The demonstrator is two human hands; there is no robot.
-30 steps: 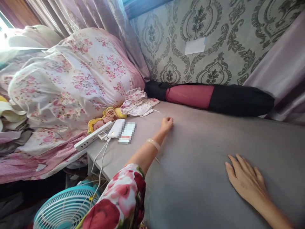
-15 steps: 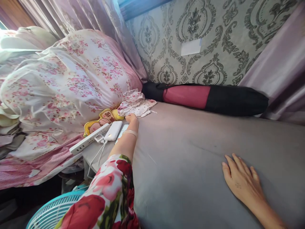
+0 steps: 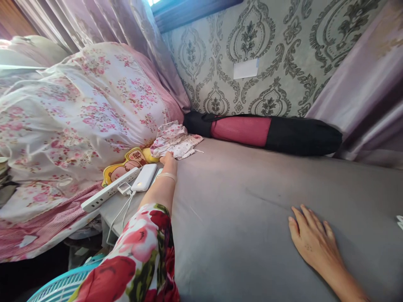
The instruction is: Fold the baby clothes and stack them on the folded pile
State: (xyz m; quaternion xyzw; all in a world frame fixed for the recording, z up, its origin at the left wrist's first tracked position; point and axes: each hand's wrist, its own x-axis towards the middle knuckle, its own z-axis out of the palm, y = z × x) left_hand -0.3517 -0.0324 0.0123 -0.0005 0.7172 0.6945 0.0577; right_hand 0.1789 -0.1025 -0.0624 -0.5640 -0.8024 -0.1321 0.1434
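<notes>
My left hand (image 3: 169,159) reaches to the near edge of a crumpled white-and-pink patterned cloth (image 3: 176,140). Its fingers look curled together, and whether they grip the fabric is hidden. Beside the wrist lie a white power bank (image 3: 145,178) with a cable and, mostly covered by my arm, a phone (image 3: 156,176). A white power strip (image 3: 110,189) and a yellow cartoon cushion (image 3: 124,165) are just left of these. My right hand (image 3: 311,237) rests palm down on the grey bed sheet (image 3: 233,218), fingers spread and holding nothing.
A black and dark-pink mesh roll bag (image 3: 242,131) lies along the patterned wall. Floral bedding (image 3: 94,100) is heaped at the left. A turquoise fan (image 3: 67,281) stands below the bed's left edge, and a lilac curtain (image 3: 362,105) hangs at the right.
The view has shifted slightly, moving most things left in the picture. My left hand has tilted a little at the cloth's edge. The right hand stays flat on the sheet.
</notes>
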